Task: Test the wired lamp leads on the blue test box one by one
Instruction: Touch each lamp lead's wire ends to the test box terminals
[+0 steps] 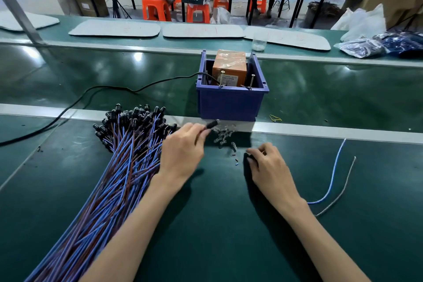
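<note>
Left grip (183, 151) pinching one black lamp head (211, 124), held just ahead of the knuckles, close before blue test box (231, 101). Lead bundle (128, 158) lying beneath and left of it on desk (229, 213). Right grip (270, 167) curled, resting on desk nearby; contents not discernible.

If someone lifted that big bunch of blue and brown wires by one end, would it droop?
Probably droops: the bunch is thin wires, and two loose wires nearby lie curved. Likely splays too; it already fans out. The black caps may make that end heavier.
</note>
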